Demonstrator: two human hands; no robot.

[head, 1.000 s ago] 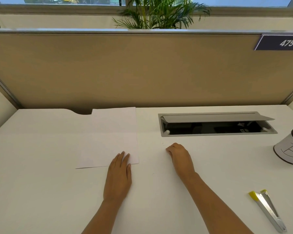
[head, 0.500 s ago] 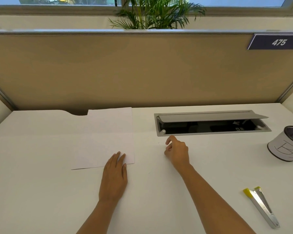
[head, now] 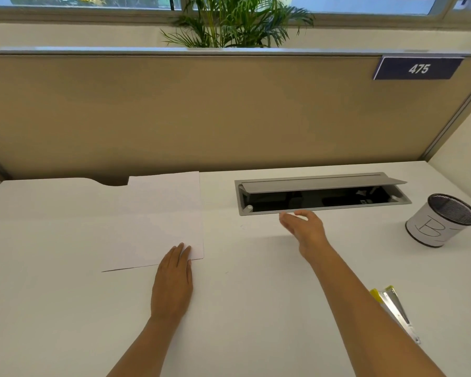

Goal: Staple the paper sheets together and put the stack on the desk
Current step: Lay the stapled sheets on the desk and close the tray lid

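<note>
Paper sheets (head: 161, 219) flat on the desk (head: 52, 308) around 11 o'clock, not stapled yet by the look of it

Nearest, at 4 o'clock: stapler (head: 394, 308), untouched. Then left hand (head: 173, 281), fingers straight and pressed together, pinning the sheets' near right corner. Thin, floppy, slidey stuff probably, so best squared up and pinched at a corner. Further out at 1 o'clock, right hand (head: 306, 229) empty, fingers loosely spread, by the cable hatch (head: 321, 183).

White tabletop (head: 65, 308); tan fabric partition (head: 201, 112) behind, blue plate "475" (head: 418, 68) at upper right; grey cable hatch (head: 321, 183), lid raised; palm plant (head: 237, 20) and daylit window (head: 93, 0) above the partition.
</note>
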